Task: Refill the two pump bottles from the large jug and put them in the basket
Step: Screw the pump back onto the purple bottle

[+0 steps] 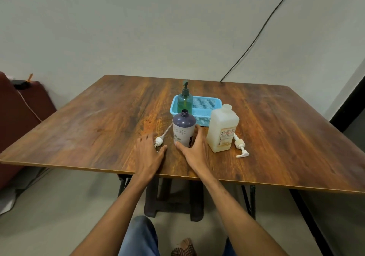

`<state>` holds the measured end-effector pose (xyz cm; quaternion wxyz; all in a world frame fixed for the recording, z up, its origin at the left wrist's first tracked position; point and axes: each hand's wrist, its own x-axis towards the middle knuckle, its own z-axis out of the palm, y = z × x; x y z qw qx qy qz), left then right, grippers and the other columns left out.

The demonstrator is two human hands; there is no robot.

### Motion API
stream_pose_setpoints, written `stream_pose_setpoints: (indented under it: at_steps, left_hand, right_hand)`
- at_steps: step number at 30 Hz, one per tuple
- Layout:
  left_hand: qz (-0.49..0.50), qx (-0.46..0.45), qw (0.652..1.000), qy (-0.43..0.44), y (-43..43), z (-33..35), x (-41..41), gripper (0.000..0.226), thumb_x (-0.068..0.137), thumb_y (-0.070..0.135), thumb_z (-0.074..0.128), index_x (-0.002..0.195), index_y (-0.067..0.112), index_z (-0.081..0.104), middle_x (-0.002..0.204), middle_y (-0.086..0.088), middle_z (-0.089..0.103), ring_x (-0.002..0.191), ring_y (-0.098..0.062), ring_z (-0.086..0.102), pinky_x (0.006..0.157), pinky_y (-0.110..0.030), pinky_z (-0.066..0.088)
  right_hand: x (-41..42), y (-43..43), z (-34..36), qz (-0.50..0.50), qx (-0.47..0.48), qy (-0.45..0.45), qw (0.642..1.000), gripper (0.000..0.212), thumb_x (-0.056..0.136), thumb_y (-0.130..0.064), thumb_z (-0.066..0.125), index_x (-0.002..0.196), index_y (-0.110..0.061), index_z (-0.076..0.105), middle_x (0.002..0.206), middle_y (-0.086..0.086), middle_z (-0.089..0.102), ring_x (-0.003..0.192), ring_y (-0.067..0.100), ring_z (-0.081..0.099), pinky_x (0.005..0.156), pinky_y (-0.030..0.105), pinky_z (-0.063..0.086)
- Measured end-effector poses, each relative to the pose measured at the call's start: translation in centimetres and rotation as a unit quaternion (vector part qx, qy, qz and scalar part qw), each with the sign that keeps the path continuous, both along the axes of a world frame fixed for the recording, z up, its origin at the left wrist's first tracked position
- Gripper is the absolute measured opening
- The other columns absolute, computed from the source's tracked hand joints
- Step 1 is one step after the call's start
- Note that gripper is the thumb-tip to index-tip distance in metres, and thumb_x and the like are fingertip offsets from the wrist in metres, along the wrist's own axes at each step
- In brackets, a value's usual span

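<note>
- Purple bottle [184,131], open at the neck with no pump on it, stands upright near the middle of the table [98,127], gripped low down by the right hand [194,149]. The thumb lies across its front and the fingers curl round its right side.
- Left hand [148,151] lies flat on the tabletop just left of that bottle, fingers straight and spread, holding nothing.
- Its fingertips reach a small white pump [159,141] lying on its side on the wood. The pump's thin tube slants up and away toward the bottle's left shoulder.
- Right of the gripped bottle, close beside the right hand, stands the large jug [222,131], pale and cloudy, upright, its neck uncapped and its printed label facing forward.
- A larger white pump [241,147] lies flat on the table just right of the jug, spout pointing toward the near edge.
- Behind the purple bottle sits a light blue basket [201,118].
- A green bottle [185,102] with its dark pump fitted stands upright in the basket's left end.
- Beyond the table a black cable [256,38] runs down the wall.
- A dark red seat [19,117] is at the far left, and a dark stool [173,200] stands beneath the table.
</note>
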<state>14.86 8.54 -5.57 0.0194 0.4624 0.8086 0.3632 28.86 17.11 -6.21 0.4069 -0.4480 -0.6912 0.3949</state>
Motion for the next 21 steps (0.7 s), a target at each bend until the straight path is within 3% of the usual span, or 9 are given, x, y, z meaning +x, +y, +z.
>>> stream_pose_setpoints:
  at_steps: [4,8,13,21]
  left_hand:
    - [-0.004,0.021,1.000,0.000,0.3,0.0,-0.9,0.027,0.092,0.032,0.070,0.117,0.023,0.067,0.117,0.001,0.067,0.105,-0.017,0.054,0.092,-0.038,0.046]
    - [-0.003,0.083,0.995,-0.047,0.2,0.2,-1.2,0.028,0.090,0.020,0.073,0.117,0.018,0.066,0.112,-0.001,0.068,0.102,-0.017,0.063,0.088,-0.037,0.054]
    - [0.001,0.186,0.977,-0.108,-0.3,1.7,-1.5,0.032,0.082,0.016,0.082,0.107,0.023,0.063,0.102,0.007,0.067,0.084,0.000,0.063,0.069,-0.014,0.053]
    - [-0.012,0.289,0.950,-0.117,-0.8,5.0,-0.7,0.023,0.082,0.013,0.082,0.104,0.012,0.073,0.097,0.002,0.073,0.084,-0.010,0.068,0.072,-0.019,0.055]
  right_hand:
    - [-0.8,0.8,-0.5,0.004,0.007,0.001,1.000,0.100,0.071,-0.043,0.088,0.152,-0.026,0.032,0.151,-0.005,0.047,0.139,0.016,0.044,0.114,0.039,0.040]
    - [-0.7,1.0,-0.7,0.008,-0.001,0.024,1.000,0.099,0.071,-0.044,0.087,0.153,-0.029,0.033,0.150,-0.007,0.048,0.138,0.014,0.044,0.115,0.046,0.041]
    - [-0.6,1.1,-0.8,0.003,0.005,0.027,1.000,0.096,0.072,-0.044,0.087,0.152,-0.030,0.035,0.150,-0.008,0.048,0.138,0.014,0.045,0.114,0.046,0.042]
    - [-0.5,1.0,-0.7,0.003,0.013,0.021,1.000,0.091,0.073,-0.044,0.087,0.148,-0.031,0.037,0.149,-0.007,0.049,0.137,0.014,0.045,0.114,0.046,0.042]
